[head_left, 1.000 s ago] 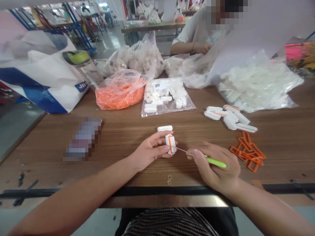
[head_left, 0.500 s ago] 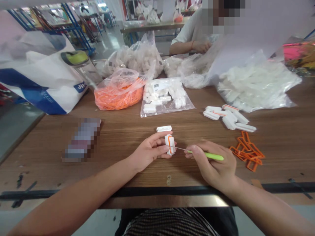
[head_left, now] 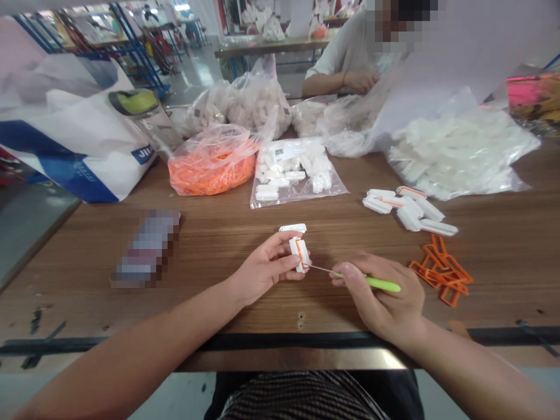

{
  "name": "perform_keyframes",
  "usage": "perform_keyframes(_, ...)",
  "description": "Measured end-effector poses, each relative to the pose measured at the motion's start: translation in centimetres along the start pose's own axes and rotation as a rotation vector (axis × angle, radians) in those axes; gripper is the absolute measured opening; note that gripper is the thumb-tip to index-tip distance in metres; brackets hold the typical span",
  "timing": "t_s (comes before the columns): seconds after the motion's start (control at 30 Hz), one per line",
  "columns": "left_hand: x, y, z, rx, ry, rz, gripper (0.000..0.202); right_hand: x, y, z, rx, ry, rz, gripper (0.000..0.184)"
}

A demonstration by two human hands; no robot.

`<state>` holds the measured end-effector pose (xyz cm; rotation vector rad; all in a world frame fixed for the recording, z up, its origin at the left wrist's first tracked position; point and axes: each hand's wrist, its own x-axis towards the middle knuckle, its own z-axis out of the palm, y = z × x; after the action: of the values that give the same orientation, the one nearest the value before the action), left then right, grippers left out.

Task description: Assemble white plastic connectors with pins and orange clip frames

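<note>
My left hand (head_left: 262, 269) pinches a small white plastic part with an orange seal (head_left: 300, 254), held just above the wooden table (head_left: 227, 227). My right hand (head_left: 385, 298) grips a green-handled metal pick (head_left: 371, 282), whose thin tip touches the lower edge of that part. A second white part (head_left: 293, 228) lies on the table just behind the held one.
Right of my hands lie loose orange seals (head_left: 440, 269) and several white parts (head_left: 409, 209). Behind are a bag of orange seals (head_left: 212, 163), bags of white parts (head_left: 293, 169), (head_left: 455, 151) and a white-and-blue bag (head_left: 74, 140). Another person (head_left: 350, 58) sits across the table.
My left hand has tilted the white part slightly and lifted it a little to the left. The pick's tip has stayed against it.
</note>
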<state>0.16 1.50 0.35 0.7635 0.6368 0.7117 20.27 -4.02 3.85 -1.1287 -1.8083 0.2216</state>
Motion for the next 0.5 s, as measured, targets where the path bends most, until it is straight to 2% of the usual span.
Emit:
perform_keyframes(0.33,-0.14,0.12,0.10,-0.010,0.006,-0.007,0.036,-0.02,0.00,0.28,0.133,-0.082,0.030,0.023)
perform_keyframes(0.5,0.12,0.19,-0.35,-0.081,-0.051,-0.003,0.036,-0.10,0.62,0.34,0.265,-0.121,0.046,0.019)
